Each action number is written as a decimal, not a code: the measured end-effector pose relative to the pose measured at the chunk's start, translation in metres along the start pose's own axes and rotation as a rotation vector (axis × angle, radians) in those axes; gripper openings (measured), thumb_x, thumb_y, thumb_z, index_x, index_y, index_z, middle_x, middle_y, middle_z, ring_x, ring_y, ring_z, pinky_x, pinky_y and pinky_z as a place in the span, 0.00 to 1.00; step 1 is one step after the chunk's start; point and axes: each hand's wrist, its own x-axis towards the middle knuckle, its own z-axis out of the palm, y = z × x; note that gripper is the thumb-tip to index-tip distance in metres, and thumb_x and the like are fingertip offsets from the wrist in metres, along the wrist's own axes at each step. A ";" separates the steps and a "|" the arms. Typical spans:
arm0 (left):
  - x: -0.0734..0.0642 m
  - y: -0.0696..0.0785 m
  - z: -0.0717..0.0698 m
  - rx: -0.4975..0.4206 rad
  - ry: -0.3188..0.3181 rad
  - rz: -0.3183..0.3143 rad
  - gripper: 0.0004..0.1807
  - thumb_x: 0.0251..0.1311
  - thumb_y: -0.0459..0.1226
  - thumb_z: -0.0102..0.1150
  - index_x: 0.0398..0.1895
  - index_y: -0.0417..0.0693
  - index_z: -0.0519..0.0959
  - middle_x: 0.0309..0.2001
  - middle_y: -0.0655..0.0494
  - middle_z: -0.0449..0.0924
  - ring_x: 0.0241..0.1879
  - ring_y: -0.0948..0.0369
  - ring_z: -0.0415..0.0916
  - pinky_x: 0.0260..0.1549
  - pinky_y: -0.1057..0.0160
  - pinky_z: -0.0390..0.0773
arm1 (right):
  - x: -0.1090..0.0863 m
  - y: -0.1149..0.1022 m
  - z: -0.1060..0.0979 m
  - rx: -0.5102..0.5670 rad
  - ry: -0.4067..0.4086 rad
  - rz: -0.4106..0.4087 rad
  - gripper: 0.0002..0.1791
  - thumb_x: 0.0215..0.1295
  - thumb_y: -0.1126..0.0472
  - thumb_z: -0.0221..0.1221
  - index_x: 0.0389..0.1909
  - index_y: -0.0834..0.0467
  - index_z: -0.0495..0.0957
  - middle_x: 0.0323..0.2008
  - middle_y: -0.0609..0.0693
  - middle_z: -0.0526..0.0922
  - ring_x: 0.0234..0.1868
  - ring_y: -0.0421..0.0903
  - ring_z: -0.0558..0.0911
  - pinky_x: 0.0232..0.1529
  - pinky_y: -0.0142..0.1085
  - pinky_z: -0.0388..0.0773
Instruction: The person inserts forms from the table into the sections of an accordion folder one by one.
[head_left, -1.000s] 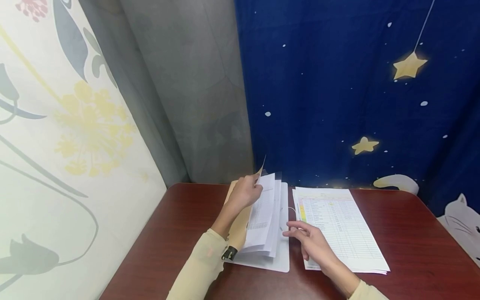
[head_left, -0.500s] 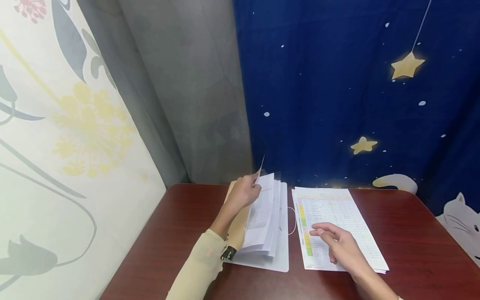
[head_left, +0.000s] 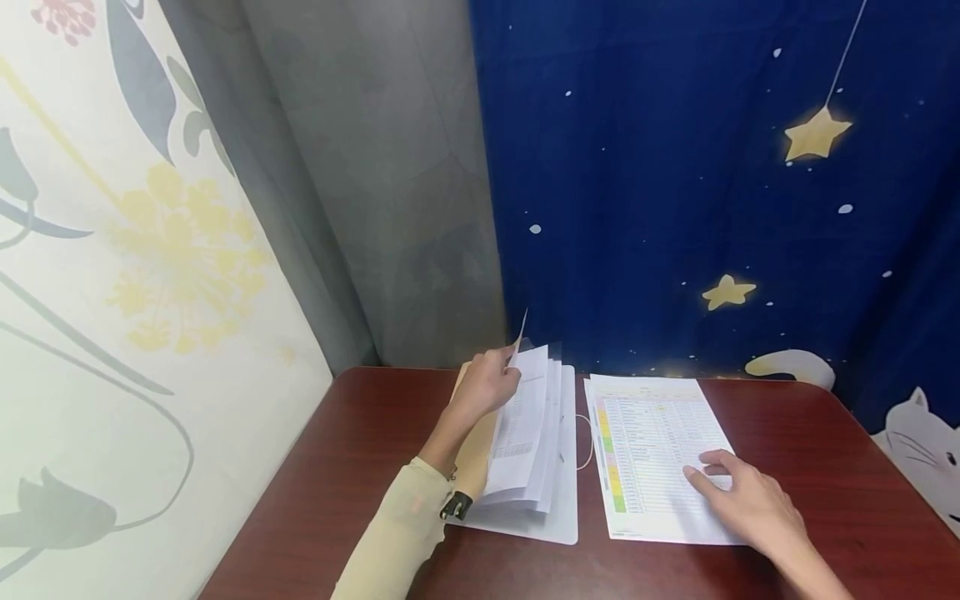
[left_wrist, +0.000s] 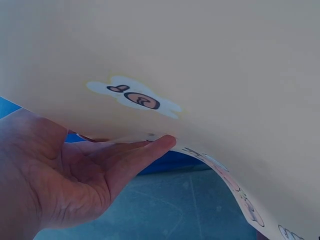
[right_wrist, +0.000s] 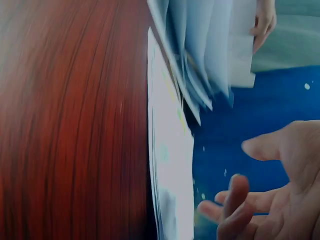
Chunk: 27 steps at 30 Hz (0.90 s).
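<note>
A file folder with a beige cover lies spread on the table, several printed pages standing partly lifted inside it. My left hand grips the raised cover near its top edge. In the left wrist view, the cover bears small cartoon prints and bows over the fingers. Right of the folder lies a stack of printed sheets with a colour-marked column. Over the right part of that stack is my right hand, thumb and fingers apart, holding nothing. Whether its fingertips touch the paper I cannot tell.
A thin white cord loops out between folder and stack. Both lie on a dark red wooden table. Behind the table hang a grey curtain and a blue starry one; a flowered white panel borders the left.
My right hand has moved rightward from the folder's edge across the sheet stack, its thumb and fingers now spread wider. My left hand keeps its grip on the cover in nearly the same place.
</note>
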 end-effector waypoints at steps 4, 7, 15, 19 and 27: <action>-0.001 0.001 -0.001 0.006 0.010 0.000 0.30 0.69 0.33 0.50 0.74 0.36 0.72 0.69 0.38 0.79 0.43 0.49 0.80 0.21 0.65 0.65 | 0.002 0.014 -0.002 -0.115 -0.023 0.046 0.50 0.65 0.27 0.60 0.69 0.66 0.71 0.65 0.76 0.73 0.55 0.75 0.78 0.44 0.70 0.75; -0.001 0.001 -0.001 0.000 0.004 -0.011 0.30 0.70 0.33 0.50 0.75 0.36 0.72 0.70 0.38 0.78 0.41 0.49 0.80 0.19 0.65 0.63 | 0.006 0.024 -0.002 -0.159 -0.035 0.072 0.53 0.62 0.29 0.64 0.70 0.70 0.67 0.63 0.78 0.70 0.50 0.75 0.78 0.43 0.72 0.75; -0.003 0.000 -0.002 -0.027 -0.006 -0.022 0.30 0.71 0.33 0.49 0.76 0.37 0.70 0.70 0.37 0.77 0.32 0.53 0.78 0.16 0.66 0.61 | 0.014 0.046 0.006 -0.185 -0.073 0.130 0.61 0.55 0.26 0.68 0.65 0.77 0.66 0.54 0.78 0.71 0.38 0.67 0.78 0.35 0.64 0.77; -0.003 -0.001 -0.003 -0.062 -0.021 -0.020 0.30 0.72 0.33 0.48 0.77 0.36 0.69 0.69 0.36 0.78 0.18 0.58 0.67 0.13 0.67 0.57 | 0.016 0.053 0.007 -0.187 -0.069 0.122 0.62 0.52 0.22 0.66 0.60 0.78 0.69 0.48 0.75 0.73 0.33 0.62 0.77 0.30 0.57 0.76; -0.001 -0.003 -0.004 -0.033 0.002 -0.022 0.30 0.72 0.33 0.50 0.76 0.40 0.71 0.64 0.38 0.83 0.20 0.58 0.70 0.14 0.66 0.57 | 0.018 0.055 0.004 -0.180 -0.086 0.127 0.61 0.48 0.22 0.69 0.53 0.78 0.70 0.41 0.71 0.77 0.33 0.61 0.77 0.31 0.55 0.75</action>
